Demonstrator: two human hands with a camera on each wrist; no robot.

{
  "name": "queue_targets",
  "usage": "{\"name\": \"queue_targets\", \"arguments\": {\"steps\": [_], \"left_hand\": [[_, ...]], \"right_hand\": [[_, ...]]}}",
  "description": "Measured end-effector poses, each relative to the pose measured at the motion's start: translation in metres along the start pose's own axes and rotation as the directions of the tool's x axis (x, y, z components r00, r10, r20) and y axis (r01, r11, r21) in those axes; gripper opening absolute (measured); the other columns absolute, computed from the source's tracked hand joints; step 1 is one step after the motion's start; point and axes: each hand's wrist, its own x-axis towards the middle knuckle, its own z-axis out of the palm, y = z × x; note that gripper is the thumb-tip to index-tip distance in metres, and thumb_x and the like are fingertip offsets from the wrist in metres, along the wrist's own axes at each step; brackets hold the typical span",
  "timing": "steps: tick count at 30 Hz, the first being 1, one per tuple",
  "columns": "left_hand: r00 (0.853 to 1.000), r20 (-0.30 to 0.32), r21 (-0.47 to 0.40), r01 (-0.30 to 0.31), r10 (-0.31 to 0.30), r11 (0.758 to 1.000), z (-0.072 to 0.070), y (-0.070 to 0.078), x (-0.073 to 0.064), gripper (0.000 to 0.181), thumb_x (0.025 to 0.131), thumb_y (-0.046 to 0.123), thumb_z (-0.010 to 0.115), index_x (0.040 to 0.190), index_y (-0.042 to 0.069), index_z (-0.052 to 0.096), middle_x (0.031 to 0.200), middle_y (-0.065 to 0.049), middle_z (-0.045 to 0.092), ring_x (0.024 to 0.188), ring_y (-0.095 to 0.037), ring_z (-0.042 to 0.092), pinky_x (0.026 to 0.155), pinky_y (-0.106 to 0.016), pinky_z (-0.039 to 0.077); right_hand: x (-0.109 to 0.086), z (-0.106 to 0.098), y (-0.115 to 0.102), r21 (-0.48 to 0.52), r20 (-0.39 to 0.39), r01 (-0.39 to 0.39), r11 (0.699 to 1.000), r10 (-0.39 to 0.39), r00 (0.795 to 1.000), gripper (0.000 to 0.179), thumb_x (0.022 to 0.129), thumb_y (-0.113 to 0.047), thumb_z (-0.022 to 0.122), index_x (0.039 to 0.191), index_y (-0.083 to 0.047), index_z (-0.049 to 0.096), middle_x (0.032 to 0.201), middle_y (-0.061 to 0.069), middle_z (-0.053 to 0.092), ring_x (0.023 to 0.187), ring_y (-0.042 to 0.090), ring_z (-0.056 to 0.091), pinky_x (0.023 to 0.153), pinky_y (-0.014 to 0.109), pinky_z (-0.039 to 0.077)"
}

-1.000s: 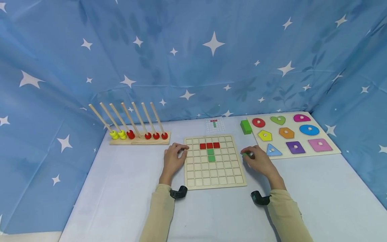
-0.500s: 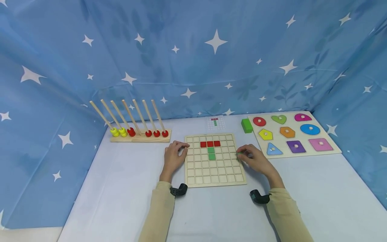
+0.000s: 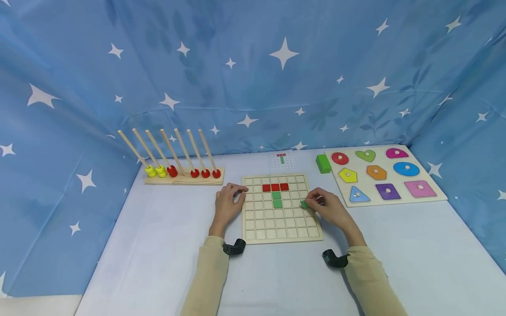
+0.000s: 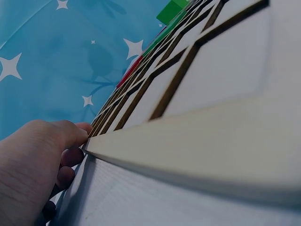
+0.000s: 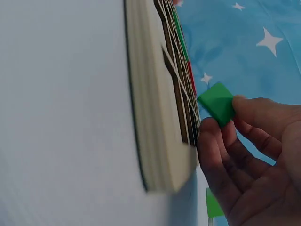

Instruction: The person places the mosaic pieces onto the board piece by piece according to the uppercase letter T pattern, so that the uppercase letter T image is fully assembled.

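Observation:
In the head view a wooden grid board [image 3: 262, 226] lies flat on the table. Three red tiles [image 3: 275, 187] sit in a row on it, with two green tiles [image 3: 277, 199] in a column below the middle one. My left hand [image 3: 228, 206] holds the board's left edge with thumb and forefinger, its other fingers curled beside the rim. Over the right side of the board, my right hand [image 3: 327, 207] pinches a square green tile [image 5: 217, 104] between thumb and fingers. The right wrist view shows that tile tilted and raised above the grid.
Behind the board lies a card [image 3: 282, 160] printed with a red and green T. A green block [image 3: 323, 164] stands beside a knobbed shape puzzle [image 3: 375, 186] at the right. A peg rack [image 3: 183, 179] with yellow and red rings stands back left.
My right hand has moved left with the green tile, from beside the board to over its right edge. My left hand has stayed at the board's left edge.

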Motion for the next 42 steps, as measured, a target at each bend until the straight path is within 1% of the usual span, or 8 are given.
{"name": "queue_targets", "arguments": {"steps": [4, 11, 16, 24, 27, 35, 39, 42], "left_hand": [[1.000, 0.000, -0.007, 0.001, -0.001, 1.000, 0.000, 0.000, 0.000, 0.015, 0.090, 0.022, 0.061, 0.101, 0.022, 0.071, 0.101, 0.000, 0.062, 0.088, -0.018, 0.054, 0.076, -0.035, 0.030], [1.000, -0.001, -0.018, 0.001, -0.001, 1.000, 0.000, 0.000, 0.000, 0.015, 0.090, 0.021, 0.061, 0.101, 0.022, 0.071, 0.101, 0.000, 0.063, 0.088, -0.018, 0.054, 0.076, -0.035, 0.030], [1.000, -0.010, -0.017, -0.006, 0.006, 1.000, 0.001, 0.000, 0.000, 0.014, 0.090, 0.021, 0.062, 0.101, 0.022, 0.071, 0.101, 0.000, 0.063, 0.088, -0.018, 0.055, 0.076, -0.035, 0.030], [1.000, -0.014, -0.010, -0.009, 0.009, 1.000, 0.001, 0.000, 0.000, 0.014, 0.090, 0.021, 0.062, 0.100, 0.022, 0.071, 0.100, 0.000, 0.063, 0.086, -0.018, 0.054, 0.075, -0.036, 0.030], [1.000, -0.012, -0.013, -0.006, 0.006, 1.000, 0.001, -0.001, 0.000, 0.014, 0.090, 0.021, 0.061, 0.100, 0.022, 0.071, 0.100, 0.000, 0.063, 0.084, -0.018, 0.053, 0.075, -0.035, 0.030], [1.000, -0.007, -0.012, 0.000, 0.000, 1.000, 0.001, 0.000, 0.000, 0.014, 0.091, 0.022, 0.060, 0.101, 0.022, 0.071, 0.101, 0.001, 0.063, 0.082, -0.016, 0.051, 0.075, -0.034, 0.029], [1.000, -0.004, -0.015, 0.003, -0.003, 1.000, 0.001, 0.000, 0.000, 0.014, 0.091, 0.022, 0.060, 0.101, 0.022, 0.071, 0.101, 0.001, 0.062, 0.082, -0.016, 0.051, 0.075, -0.034, 0.029], [1.000, -0.006, -0.012, 0.002, -0.002, 1.000, 0.001, 0.000, 0.000, 0.014, 0.091, 0.022, 0.060, 0.100, 0.022, 0.071, 0.101, 0.001, 0.062, 0.082, -0.017, 0.051, 0.075, -0.034, 0.029]], "right_hand": [[0.000, 0.007, -0.007, -0.006, 0.016, 0.019, 1.000, -0.019, 1.000, 0.016, 0.091, -0.024, 0.062, 0.101, -0.011, 0.060, 0.090, 0.003, 0.063, 0.081, 0.016, 0.058, 0.072, 0.026, 0.047], [0.001, 0.018, -0.014, 0.006, 0.039, 0.046, 0.999, -0.047, 0.998, 0.012, 0.090, -0.020, 0.064, 0.099, -0.012, 0.061, 0.086, 0.002, 0.062, 0.075, 0.016, 0.055, 0.066, 0.024, 0.046], [0.001, 0.026, -0.017, 0.013, 0.034, 0.059, 0.998, -0.059, 0.998, 0.011, 0.091, -0.018, 0.063, 0.098, -0.012, 0.060, 0.086, 0.002, 0.063, 0.073, 0.015, 0.055, 0.065, 0.023, 0.046], [-0.001, 0.038, -0.030, 0.021, 0.026, 0.041, 0.999, -0.042, 0.999, 0.010, 0.090, -0.018, 0.064, 0.097, -0.012, 0.062, 0.086, 0.001, 0.064, 0.074, 0.014, 0.056, 0.067, 0.023, 0.046], [-0.001, 0.042, -0.033, 0.005, 0.014, 0.036, 0.999, -0.037, 0.999, 0.010, 0.089, -0.019, 0.065, 0.097, -0.012, 0.062, 0.086, 0.001, 0.064, 0.073, 0.013, 0.057, 0.068, 0.023, 0.046], [-0.002, 0.054, -0.038, -0.032, -0.064, 0.004, 0.999, -0.007, 0.998, 0.009, 0.089, -0.018, 0.066, 0.094, -0.012, 0.063, 0.084, 0.001, 0.065, 0.071, 0.010, 0.058, 0.067, 0.025, 0.045], [-0.003, 0.058, -0.041, -0.052, -0.079, -0.014, 0.999, 0.010, 0.997, 0.007, 0.088, -0.019, 0.065, 0.092, -0.013, 0.064, 0.081, -0.001, 0.064, 0.071, 0.010, 0.058, 0.066, 0.026, 0.044], [-0.005, 0.061, -0.044, -0.074, -0.091, -0.014, 0.997, 0.007, 0.996, 0.006, 0.088, -0.019, 0.066, 0.090, -0.014, 0.064, 0.079, -0.002, 0.063, 0.069, 0.009, 0.056, 0.064, 0.026, 0.042]]}}
